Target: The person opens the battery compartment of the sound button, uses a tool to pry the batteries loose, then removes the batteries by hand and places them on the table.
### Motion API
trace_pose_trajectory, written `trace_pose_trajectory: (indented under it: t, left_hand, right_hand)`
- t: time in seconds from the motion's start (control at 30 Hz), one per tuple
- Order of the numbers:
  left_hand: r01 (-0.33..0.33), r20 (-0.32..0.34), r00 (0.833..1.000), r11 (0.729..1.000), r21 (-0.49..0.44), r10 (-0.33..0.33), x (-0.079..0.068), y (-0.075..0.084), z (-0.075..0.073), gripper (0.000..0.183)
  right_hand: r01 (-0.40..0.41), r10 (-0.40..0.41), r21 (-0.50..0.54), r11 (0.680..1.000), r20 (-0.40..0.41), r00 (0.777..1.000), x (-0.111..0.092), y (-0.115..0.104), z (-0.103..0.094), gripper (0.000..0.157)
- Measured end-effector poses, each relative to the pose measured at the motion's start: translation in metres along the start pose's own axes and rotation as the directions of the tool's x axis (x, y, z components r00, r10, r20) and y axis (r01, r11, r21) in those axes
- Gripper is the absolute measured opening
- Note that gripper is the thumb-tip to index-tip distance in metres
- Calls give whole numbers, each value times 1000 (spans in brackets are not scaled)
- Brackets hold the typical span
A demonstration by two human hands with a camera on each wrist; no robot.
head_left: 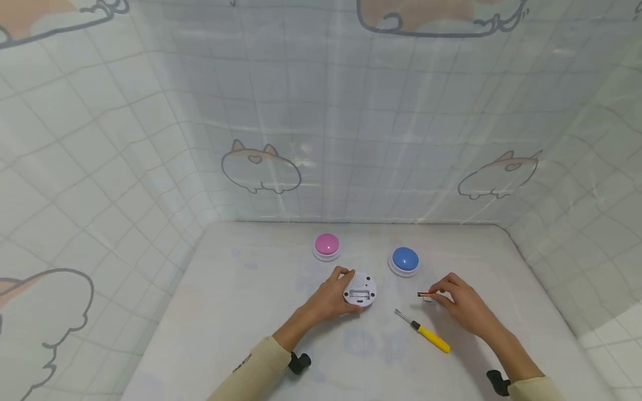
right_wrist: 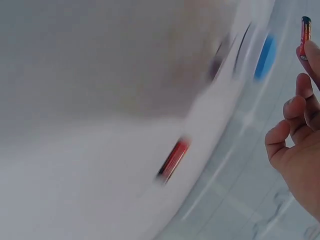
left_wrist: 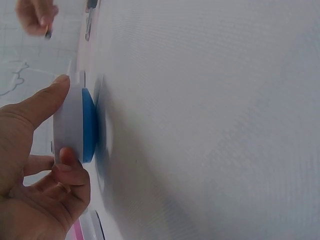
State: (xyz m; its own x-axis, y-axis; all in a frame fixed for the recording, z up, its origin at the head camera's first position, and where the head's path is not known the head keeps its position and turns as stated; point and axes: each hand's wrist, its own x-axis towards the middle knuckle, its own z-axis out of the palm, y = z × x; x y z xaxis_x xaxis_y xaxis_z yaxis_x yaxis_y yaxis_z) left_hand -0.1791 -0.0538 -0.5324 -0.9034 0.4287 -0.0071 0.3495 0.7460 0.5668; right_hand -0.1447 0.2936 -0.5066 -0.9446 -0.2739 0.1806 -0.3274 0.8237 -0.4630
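Observation:
My left hand (head_left: 327, 296) grips a round white push button (head_left: 366, 282) by its rim, its back facing up. That back shows speaker holes, several dark screw holes and an uncovered battery compartment. In the left wrist view the button's blue dome (left_wrist: 89, 125) faces the tabletop. To the right, my right hand (head_left: 463, 306) pinches a small red and black battery (right_wrist: 306, 36) between thumb and fingers, raised above the table. A second red battery (right_wrist: 173, 159), blurred, lies on the tabletop in the right wrist view.
A screwdriver (head_left: 432, 337) with a yellow handle lies between the hands, tip toward the button. Farther back stand a pink push button (head_left: 327, 245) and a blue push button (head_left: 405, 259). A small white piece (head_left: 428, 299) shows under the right fingertips. Patterned curtains (head_left: 341, 139) enclose the table.

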Motion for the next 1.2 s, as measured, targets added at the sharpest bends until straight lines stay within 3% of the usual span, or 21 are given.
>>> trace_pose_trajectory:
  t: [0.33, 0.6, 0.8, 1.2]
  left_hand:
    - [21, 8, 1000, 1000, -21, -21, 1, -2, -1, 97]
    - [17, 4, 1000, 1000, -18, -17, 2, -5, -1, 98]
    - [4, 8, 1000, 1000, -28, -3, 2, -5, -2, 99]
    - [-2, 11, 1000, 999, -40, 3, 4, -7, 0, 100]
  right_hand:
    - [-129, 130, -67, 989, 3, 992, -38, 63, -41, 8]
    - [-165, 164, -84, 983, -24, 986, -49, 100, -52, 10]
    - [-201, 196, -90, 975, -54, 979, -53, 117, -54, 8]
    - [-284, 289, -75, 956, 57, 956, -62, 131, -48, 10]
